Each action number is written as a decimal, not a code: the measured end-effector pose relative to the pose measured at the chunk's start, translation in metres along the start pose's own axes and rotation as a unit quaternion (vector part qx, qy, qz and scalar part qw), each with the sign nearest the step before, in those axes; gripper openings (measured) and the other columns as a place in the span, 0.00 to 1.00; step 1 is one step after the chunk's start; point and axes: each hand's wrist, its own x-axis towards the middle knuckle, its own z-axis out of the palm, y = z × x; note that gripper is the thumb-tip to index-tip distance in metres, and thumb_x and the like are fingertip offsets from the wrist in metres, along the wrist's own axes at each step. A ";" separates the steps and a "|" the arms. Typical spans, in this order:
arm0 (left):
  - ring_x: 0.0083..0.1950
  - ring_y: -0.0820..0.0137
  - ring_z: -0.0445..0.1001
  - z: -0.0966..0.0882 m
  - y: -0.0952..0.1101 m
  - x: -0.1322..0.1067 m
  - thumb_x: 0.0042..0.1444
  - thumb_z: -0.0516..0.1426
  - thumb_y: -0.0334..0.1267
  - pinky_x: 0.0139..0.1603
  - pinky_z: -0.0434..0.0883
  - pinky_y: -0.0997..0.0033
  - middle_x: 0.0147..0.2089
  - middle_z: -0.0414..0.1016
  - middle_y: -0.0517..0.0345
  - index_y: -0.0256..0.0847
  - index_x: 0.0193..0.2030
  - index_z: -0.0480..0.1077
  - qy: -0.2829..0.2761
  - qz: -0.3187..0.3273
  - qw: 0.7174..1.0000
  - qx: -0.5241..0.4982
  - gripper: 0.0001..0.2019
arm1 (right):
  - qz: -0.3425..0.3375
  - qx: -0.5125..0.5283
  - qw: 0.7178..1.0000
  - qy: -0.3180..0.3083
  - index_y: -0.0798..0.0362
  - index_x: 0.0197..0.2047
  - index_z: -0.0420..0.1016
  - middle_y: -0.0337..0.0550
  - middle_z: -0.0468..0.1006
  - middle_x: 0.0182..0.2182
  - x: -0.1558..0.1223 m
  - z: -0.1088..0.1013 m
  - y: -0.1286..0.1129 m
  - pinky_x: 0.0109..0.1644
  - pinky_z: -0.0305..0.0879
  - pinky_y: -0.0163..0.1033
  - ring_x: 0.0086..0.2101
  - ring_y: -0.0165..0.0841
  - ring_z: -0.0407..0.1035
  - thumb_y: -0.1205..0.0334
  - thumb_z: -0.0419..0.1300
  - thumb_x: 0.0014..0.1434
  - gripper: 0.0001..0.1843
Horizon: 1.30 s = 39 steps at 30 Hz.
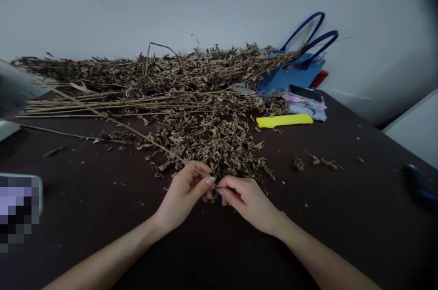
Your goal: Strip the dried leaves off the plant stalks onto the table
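Note:
My left hand (186,192) is closed around a long, thin dried stem (137,132), which runs from my fingers up to the far left. Beside it, my right hand (244,196) pinches at the near end of the same stem, thumb against forefinger. The two hands almost touch. Just beyond them lies a loose pile of curled brown dried leaves (215,144). Farther back, a large bundle of dried leafy stalks (171,71) stretches along the wall, its bare stems (68,108) pointing left.
A yellow strip-like object (284,120) lies right of the pile. Behind it are a blue bag (277,75) and a phone (305,93) on crumpled cloth or tissue. Leaf scraps (321,161) dot the dark table (273,253). A pixelated screen (18,208) is at left, a dark object (420,187) at right.

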 end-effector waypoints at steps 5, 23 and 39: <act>0.25 0.77 0.69 0.000 0.003 -0.001 0.60 0.51 0.37 0.27 0.69 0.76 0.28 0.69 0.60 0.37 0.33 0.61 0.000 0.000 1.000 0.000 0.07 | 0.013 -0.008 1.000 0.005 0.52 0.33 0.68 0.34 0.70 0.25 -0.001 0.000 -0.002 0.29 0.56 0.30 0.24 0.23 0.61 0.64 0.51 0.62 0.08; 0.25 0.76 0.70 0.002 0.005 -0.003 0.62 0.47 0.37 0.27 0.69 0.75 0.29 0.69 0.59 0.36 0.34 0.63 0.001 0.027 0.999 0.031 0.09 | -0.020 -0.042 0.999 0.011 0.53 0.32 0.68 0.34 0.69 0.25 0.001 -0.007 -0.001 0.30 0.56 0.30 0.26 0.24 0.61 0.63 0.52 0.61 0.08; 0.25 0.75 0.70 0.001 0.005 0.000 0.61 0.47 0.41 0.26 0.70 0.73 0.29 0.70 0.57 0.39 0.31 0.62 -0.017 0.004 0.997 0.071 0.11 | 0.088 -0.357 0.858 0.360 0.49 0.45 0.71 0.45 0.75 0.40 -0.026 -0.145 0.042 0.35 0.62 0.36 0.35 0.33 0.68 0.57 0.50 0.61 0.13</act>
